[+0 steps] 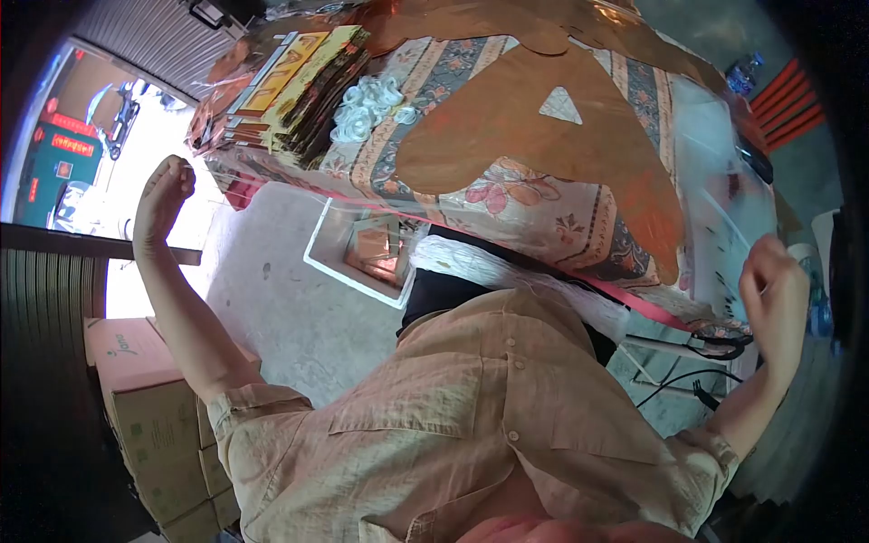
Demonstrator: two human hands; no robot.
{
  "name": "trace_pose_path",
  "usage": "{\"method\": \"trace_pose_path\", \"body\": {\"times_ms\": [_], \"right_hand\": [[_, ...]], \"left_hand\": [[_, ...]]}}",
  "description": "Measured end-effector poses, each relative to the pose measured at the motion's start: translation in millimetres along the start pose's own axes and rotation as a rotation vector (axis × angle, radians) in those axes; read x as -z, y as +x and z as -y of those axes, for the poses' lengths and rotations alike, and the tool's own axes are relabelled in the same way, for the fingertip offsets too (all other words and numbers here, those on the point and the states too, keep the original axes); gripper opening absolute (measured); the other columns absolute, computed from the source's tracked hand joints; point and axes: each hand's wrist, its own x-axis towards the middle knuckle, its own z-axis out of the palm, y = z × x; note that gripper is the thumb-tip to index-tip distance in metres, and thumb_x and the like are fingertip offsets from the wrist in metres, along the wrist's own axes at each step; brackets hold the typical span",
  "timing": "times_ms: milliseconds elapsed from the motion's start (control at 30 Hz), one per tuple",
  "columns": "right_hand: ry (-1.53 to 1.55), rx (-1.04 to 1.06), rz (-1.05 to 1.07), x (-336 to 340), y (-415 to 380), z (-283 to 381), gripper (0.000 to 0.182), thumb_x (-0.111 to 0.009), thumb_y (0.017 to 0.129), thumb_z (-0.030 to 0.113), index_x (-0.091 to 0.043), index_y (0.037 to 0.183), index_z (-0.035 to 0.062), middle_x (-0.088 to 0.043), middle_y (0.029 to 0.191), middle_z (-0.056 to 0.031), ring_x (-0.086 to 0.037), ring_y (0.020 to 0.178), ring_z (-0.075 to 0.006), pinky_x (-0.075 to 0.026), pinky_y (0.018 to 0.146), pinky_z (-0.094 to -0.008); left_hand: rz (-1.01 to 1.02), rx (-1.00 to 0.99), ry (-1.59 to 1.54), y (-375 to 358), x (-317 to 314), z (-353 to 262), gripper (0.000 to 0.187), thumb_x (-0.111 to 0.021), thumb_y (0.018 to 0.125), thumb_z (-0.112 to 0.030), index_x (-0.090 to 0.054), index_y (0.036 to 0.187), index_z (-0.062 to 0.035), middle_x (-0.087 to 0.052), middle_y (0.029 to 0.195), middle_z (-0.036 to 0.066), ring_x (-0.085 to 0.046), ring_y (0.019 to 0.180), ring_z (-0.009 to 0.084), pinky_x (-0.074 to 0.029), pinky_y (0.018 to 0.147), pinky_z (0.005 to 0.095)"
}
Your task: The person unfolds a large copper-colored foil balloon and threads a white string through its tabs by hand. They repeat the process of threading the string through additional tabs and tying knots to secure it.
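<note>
My left hand [169, 192] is raised at the left, fingers curled closed. Faint thin strands show near it, but I cannot make out what it holds. At the far right my right hand [774, 281] is raised beside the table, closed and slightly blurred, its contents unclear. Between the hands, a bundle of white strands [466, 262] lies across my lap at the table's near edge. A brown sheet with cut-out openings [489, 118] rests on the flower-patterned cloth [552, 213]. White rosette-like pieces [362, 107] sit beside a stack of yellow and gold packets [312, 86].
A white foam box [319, 233] with brownish pieces stands on the floor beside my lap. Cardboard boxes [149, 416] are stacked at lower left. Clear plastic [711, 181] covers the table's right side. Red slats [786, 107] and a blue-tinted bottle [744, 74] are at upper right.
</note>
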Motion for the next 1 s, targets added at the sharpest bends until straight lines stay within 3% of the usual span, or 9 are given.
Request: {"method": "trace_pose_path", "body": {"times_ms": [100, 233, 400, 467, 533, 700, 767, 900, 1000], "right_hand": [[0.13, 0.059, 0.085, -5.8, 2.9, 19.7, 0.01, -0.055, 0.069, -0.001, -0.045, 0.067, -0.0025, -0.049, 0.067, -0.0152, -0.05, 0.056, -0.0317, -0.036, 0.047, -0.0343], [0.689, 0.131, 0.115, -31.3, 25.8, 67.5, 0.024, -0.062, 0.064, -0.002, -0.056, 0.087, 0.0014, -0.054, 0.085, -0.0077, -0.045, 0.054, -0.0115, -0.038, 0.051, -0.0233], [1.354, 0.294, 0.218, -84.1, 74.8, 139.2, 0.035, -0.056, 0.077, 0.003, -0.048, 0.111, 0.0011, -0.055, 0.098, -0.0046, -0.047, 0.055, -0.0049, -0.039, 0.052, -0.019], [1.508, 0.309, 0.159, -100.3, 89.4, 157.1, 0.03, -0.052, 0.081, 0.004, -0.048, 0.111, 0.0006, -0.055, 0.093, -0.0033, -0.047, 0.056, -0.0037, -0.039, 0.051, -0.0184], [1.798, 0.194, 0.695, -102.3, 100.0, 160.5, 0.02, -0.047, 0.085, 0.007, -0.051, 0.105, 0.0016, -0.054, 0.08, -0.0014, -0.045, 0.055, -0.0031, -0.036, 0.047, -0.018], [1.397, 0.248, 0.181, -107.3, 93.6, 103.1, 0.015, -0.043, 0.088, 0.008, -0.056, 0.094, 0.0027, -0.049, 0.067, 0.0027, -0.039, 0.05, -0.0038, -0.03, 0.043, -0.0169], [1.489, -0.026, 0.071, -105.5, 83.0, 81.0, 0.015, -0.043, 0.088, 0.009, -0.057, 0.09, 0.003, -0.047, 0.062, 0.0034, -0.039, 0.049, -0.0037, -0.029, 0.044, -0.0168], [1.351, -0.12, 0.368, -90.9, 57.0, 67.2, 0.013, -0.045, 0.087, 0.006, -0.057, 0.088, 0.0021, -0.047, 0.06, 0.0022, -0.039, 0.049, -0.0038, -0.03, 0.045, -0.0176], [1.386, 0.139, 0.572, -99.9, 49.3, 80.7, 0.012, -0.045, 0.087, 0.005, -0.057, 0.087, 0.0013, -0.046, 0.058, 0.0009, -0.04, 0.049, -0.0043, -0.032, 0.045, -0.0188]], "left_hand": [[-0.009, -0.012, 0.375, 0.1, -26.2, -9.2, 0.016, -0.05, 0.084, -0.017, -0.046, 0.072, -0.0069, -0.041, 0.069, -0.002, -0.037, 0.066, 0.0087, -0.03, 0.061, 0.0216], [0.119, -0.121, 0.283, 8.6, -122.6, -35.9, 0.012, -0.053, 0.084, -0.011, -0.058, 0.081, 0.0003, -0.054, 0.07, 0.001, -0.051, 0.063, 0.0079, -0.042, 0.06, 0.0223], [0.3, -0.289, 0.336, 18.9, -231.6, -56.7, 0.015, -0.056, 0.083, -0.013, -0.061, 0.078, -0.0006, -0.048, 0.059, -0.003, -0.046, 0.058, 0.0037, -0.037, 0.051, 0.0198], [0.395, -0.095, 0.303, 21.6, -250.2, -64.3, 0.013, -0.058, 0.083, -0.012, -0.059, 0.078, 0.0001, -0.052, 0.065, -0.003, -0.044, 0.06, 0.0022, -0.036, 0.053, 0.0182], [0.423, -0.124, 0.356, 24.5, -254.2, -69.1, 0.013, -0.058, 0.082, -0.011, -0.059, 0.076, 0.0003, -0.051, 0.064, -0.004, -0.042, 0.059, 0.0018, -0.035, 0.053, 0.0184], [0.583, -0.072, 0.289, 36.2, -206.3, -65.8, 0.015, -0.057, 0.083, -0.014, -0.055, 0.073, -0.0025, -0.052, 0.065, -0.002, -0.05, 0.061, 0.0055, -0.041, 0.057, 0.0194], [0.459, -0.083, 0.155, 36.0, -173.3, -54.0, 0.016, -0.054, 0.085, -0.017, -0.054, 0.074, -0.0042, -0.054, 0.068, 0.001, -0.053, 0.066, 0.0108, -0.044, 0.063, 0.0239], [0.218, -0.36, -0.498, 31.3, -177.1, -57.1, 0.021, -0.044, 0.089, -0.021, -0.051, 0.076, -0.0071, -0.059, 0.081, 0.009, -0.061, 0.08, 0.0258, -0.046, 0.084, 0.0387], [0.291, -0.385, -0.762, 27.4, -167.0, -62.0, 0.024, -0.037, 0.092, -0.025, -0.049, 0.083, -0.0067, -0.057, 0.093, 0.009, -0.055, 0.098, 0.0312, -0.042, 0.09, 0.0463]]}}
